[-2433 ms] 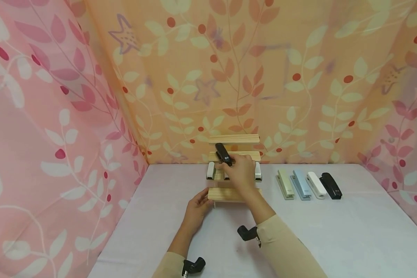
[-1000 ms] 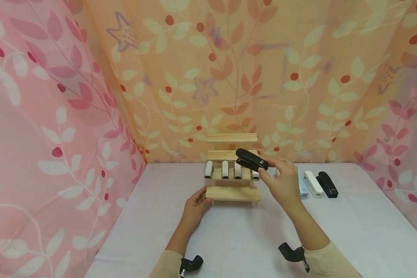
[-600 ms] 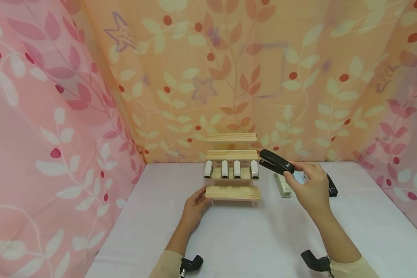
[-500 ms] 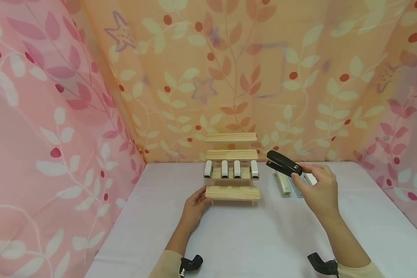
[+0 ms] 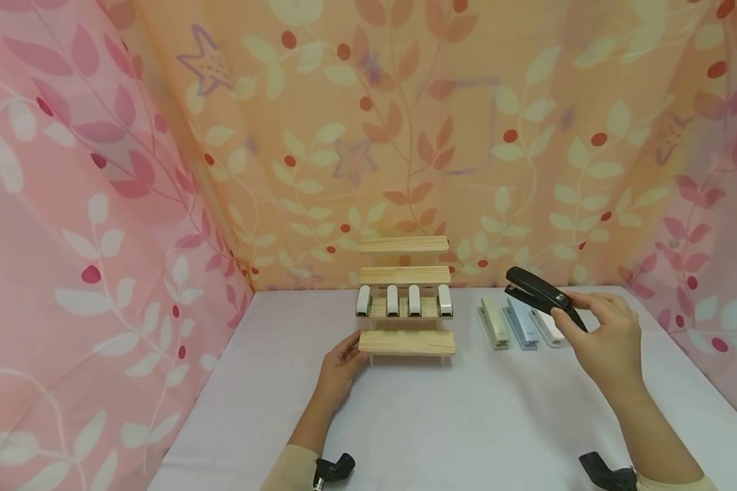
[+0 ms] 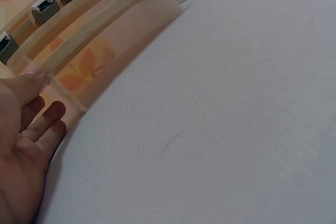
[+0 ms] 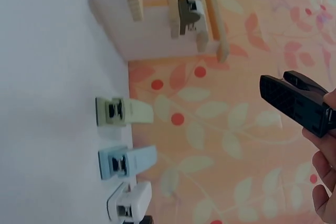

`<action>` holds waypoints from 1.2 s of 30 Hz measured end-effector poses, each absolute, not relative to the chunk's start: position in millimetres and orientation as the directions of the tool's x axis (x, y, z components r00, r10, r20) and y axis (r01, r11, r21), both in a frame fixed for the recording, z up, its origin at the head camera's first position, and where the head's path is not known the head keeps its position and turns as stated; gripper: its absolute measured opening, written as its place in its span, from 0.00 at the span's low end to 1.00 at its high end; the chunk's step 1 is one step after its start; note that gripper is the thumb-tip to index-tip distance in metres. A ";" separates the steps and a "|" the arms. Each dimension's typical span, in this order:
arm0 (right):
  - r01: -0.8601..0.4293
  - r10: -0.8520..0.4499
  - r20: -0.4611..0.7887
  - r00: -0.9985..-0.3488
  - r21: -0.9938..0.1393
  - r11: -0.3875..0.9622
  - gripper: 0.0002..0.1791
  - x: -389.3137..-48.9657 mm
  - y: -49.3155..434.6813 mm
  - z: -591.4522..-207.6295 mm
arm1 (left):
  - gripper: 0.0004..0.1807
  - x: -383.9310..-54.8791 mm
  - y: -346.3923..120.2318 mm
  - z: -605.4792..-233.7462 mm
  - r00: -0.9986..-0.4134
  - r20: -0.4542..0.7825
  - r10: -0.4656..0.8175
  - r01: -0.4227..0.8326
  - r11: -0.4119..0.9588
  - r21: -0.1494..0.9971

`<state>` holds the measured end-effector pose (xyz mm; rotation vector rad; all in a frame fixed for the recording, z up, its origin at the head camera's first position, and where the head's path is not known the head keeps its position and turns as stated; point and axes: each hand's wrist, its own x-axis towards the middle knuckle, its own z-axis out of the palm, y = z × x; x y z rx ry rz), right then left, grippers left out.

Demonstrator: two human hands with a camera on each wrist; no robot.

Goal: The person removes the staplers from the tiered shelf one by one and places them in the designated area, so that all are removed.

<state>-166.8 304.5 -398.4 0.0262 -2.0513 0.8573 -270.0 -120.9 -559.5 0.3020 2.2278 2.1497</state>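
Observation:
My right hand (image 5: pixel 611 337) pinches a black stapler (image 5: pixel 537 290) near its rear end, thumb below and fingers above, holding it in the air over the right side of the table. Its front points left; in the right wrist view the dark underside of the stapler (image 7: pixel 294 103) shows. My left hand (image 5: pixel 338 372) holds the left end of the wooden tiered rack (image 5: pixel 405 343) at its lowest shelf; the left wrist view shows fingertips (image 6: pixel 35 70) against its clear side panel. Several white-topped staplers (image 5: pixel 414 301) stand in a row on the second shelf.
Right of the rack, a pale green stapler (image 5: pixel 495 324), a light blue stapler (image 5: pixel 521 324) and a white stapler (image 5: pixel 546 329) lie on the white table (image 5: pixel 442 423). Another black stapler (image 5: pixel 579 321) is mostly hidden behind my right hand. Floral cloth (image 5: pixel 319 136) hangs behind.
My right hand has carried the black stapler from in front of the rack rightward, over the row of table staplers. My left hand has stayed at the rack's left end.

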 end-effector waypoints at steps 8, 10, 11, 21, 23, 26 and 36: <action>-0.214 0.354 0.680 -0.642 -0.603 0.769 0.22 -161.9 330.2 -409.3 | 0.36 -267.4 -119.4 -557.2 -0.977 0.118 0.179 0.120 0.000 0.993; -0.189 0.360 0.668 -0.651 -0.602 0.776 0.21 -162.0 336.1 -411.2 | 0.36 -266.2 -118.9 -557.6 -0.976 0.111 0.186 0.112 -0.008 0.994; -0.176 0.364 0.661 -0.656 -0.603 0.778 0.21 -162.2 338.9 -412.3 | 0.36 -265.6 -118.8 -558.1 -0.976 0.107 0.188 0.108 -0.009 0.994; -0.082 0.482 0.592 -0.646 -0.682 0.727 0.22 -172.4 374.7 -429.2 | 0.34 -265.8 -120.7 -563.5 -0.980 0.100 0.172 0.100 -0.007 0.995; -0.057 0.514 0.577 -0.634 -0.698 0.713 0.22 -174.5 383.3 -434.5 | 0.34 -266.6 -120.9 -563.2 -0.980 0.099 0.173 0.098 -0.015 0.995; -0.033 0.545 0.569 -0.616 -0.710 0.704 0.22 -177.7 394.5 -442.3 | 0.34 -267.2 -121.4 -562.0 -0.979 0.103 0.176 0.102 -0.012 0.995; -0.011 0.588 0.574 -0.570 -0.721 0.693 0.21 -188.9 419.6 -459.7 | 0.33 -269.3 -120.5 -559.9 -0.979 0.107 0.172 0.109 0.003 0.994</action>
